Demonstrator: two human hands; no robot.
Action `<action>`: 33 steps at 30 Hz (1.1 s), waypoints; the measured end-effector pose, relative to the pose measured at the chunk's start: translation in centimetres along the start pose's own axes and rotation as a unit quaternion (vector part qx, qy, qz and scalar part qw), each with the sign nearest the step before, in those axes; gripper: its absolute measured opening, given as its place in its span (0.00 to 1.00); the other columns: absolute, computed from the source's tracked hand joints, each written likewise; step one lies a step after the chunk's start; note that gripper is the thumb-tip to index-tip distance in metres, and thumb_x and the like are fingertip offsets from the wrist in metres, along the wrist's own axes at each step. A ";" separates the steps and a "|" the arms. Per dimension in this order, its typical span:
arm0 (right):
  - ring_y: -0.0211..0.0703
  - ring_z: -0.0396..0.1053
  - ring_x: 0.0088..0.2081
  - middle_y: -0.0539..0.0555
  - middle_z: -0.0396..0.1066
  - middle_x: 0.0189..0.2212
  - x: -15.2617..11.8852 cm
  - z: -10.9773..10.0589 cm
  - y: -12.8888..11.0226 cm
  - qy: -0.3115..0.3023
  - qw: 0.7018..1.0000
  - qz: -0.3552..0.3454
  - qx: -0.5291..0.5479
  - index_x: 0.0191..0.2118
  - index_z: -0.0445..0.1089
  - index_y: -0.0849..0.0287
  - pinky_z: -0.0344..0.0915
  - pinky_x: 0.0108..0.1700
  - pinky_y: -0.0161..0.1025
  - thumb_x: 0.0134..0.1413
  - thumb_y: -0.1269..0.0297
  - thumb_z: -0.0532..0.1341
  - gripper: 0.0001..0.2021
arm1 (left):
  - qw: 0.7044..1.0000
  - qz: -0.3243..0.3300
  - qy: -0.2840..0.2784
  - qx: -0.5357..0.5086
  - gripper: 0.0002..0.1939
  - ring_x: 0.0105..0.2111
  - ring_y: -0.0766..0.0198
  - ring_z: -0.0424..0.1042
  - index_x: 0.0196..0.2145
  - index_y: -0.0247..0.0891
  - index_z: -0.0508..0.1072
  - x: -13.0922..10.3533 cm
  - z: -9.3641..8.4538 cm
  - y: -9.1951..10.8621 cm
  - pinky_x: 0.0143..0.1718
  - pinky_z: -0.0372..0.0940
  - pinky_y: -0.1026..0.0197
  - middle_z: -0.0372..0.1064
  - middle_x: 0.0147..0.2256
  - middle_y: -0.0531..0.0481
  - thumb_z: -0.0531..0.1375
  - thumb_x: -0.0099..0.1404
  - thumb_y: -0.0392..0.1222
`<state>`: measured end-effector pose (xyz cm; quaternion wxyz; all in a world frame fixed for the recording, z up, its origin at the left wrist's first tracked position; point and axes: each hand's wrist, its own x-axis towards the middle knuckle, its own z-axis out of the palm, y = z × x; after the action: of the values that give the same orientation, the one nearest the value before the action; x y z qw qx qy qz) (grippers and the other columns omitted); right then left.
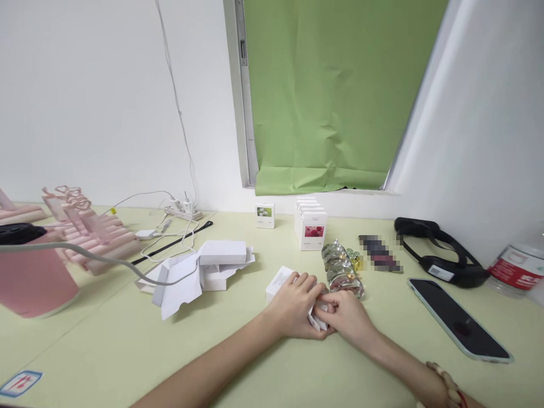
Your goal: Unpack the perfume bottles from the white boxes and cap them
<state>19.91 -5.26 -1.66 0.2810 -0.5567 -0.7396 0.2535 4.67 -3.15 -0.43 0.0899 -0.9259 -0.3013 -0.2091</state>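
A small white box (278, 281) lies on the table in front of me, partly covered by my hands. My left hand (295, 306) is wrapped over its top and sides. At the near end, where the flaps (317, 321) show, my right hand (345, 317) has its fingers curled against the box. Whatever lies between the right fingertips is hidden. Just beyond my right hand lies a row of clear glass bottles (343, 272), with gold-coloured small parts (353, 259) beside it.
Several white boxes with a pink flower picture (313, 232) stand in a row behind, and one with a green picture (265, 216) stands apart. Opened white cartons (223, 253) lie left, near cables and a pink bin (36, 283). A phone (461, 320) and black headset (450, 258) lie right.
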 end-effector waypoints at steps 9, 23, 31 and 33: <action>0.36 0.62 0.17 0.50 0.67 0.12 -0.3 -0.4 0.0 0.006 1.000 0.007 0.025 0.22 0.73 0.61 0.54 0.22 0.31 0.48 0.59 0.57 0.13 | 0.999 0.025 -0.025 -0.006 0.28 0.40 0.58 0.65 0.43 0.41 0.64 0.1 -0.7 -1.1 0.41 0.56 0.58 0.65 0.38 0.47 0.55 0.49 0.61; 0.37 0.64 0.15 0.50 0.67 0.10 -0.5 -0.5 -0.3 0.045 0.995 0.036 0.077 0.39 0.76 0.64 0.59 0.23 0.33 0.45 0.56 0.60 0.18 | 0.996 0.045 -0.074 -0.026 0.31 0.43 0.56 0.64 0.48 0.43 0.62 -0.1 -1.6 -4.3 0.45 0.54 0.58 0.65 0.43 0.47 0.59 0.45 0.49; 0.37 0.63 0.14 0.50 0.66 0.10 -0.6 -0.6 -0.4 0.072 0.993 0.031 0.086 0.37 0.76 0.65 0.61 0.22 0.33 0.46 0.57 0.59 0.17 | 0.996 0.027 -0.080 0.018 0.38 0.48 0.54 0.63 0.55 0.43 0.57 -0.7 -1.2 -6.6 0.48 0.55 0.57 0.63 0.49 0.45 0.60 0.45 0.48; 0.37 0.63 0.13 0.50 0.66 0.10 -0.6 -0.6 -0.4 0.081 0.992 0.033 0.094 0.37 0.76 0.65 0.61 0.22 0.33 0.45 0.57 0.59 0.18 | 0.996 0.024 -0.078 0.024 0.39 0.48 0.54 0.63 0.56 0.43 0.57 -0.8 -1.1 -7.0 0.48 0.55 0.57 0.62 0.50 0.45 0.60 0.45 0.48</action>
<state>20.20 -5.91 -1.03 0.3822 -0.5708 -0.6683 0.2853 -0.46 1.75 0.49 0.0936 -0.9440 -0.2898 -0.1266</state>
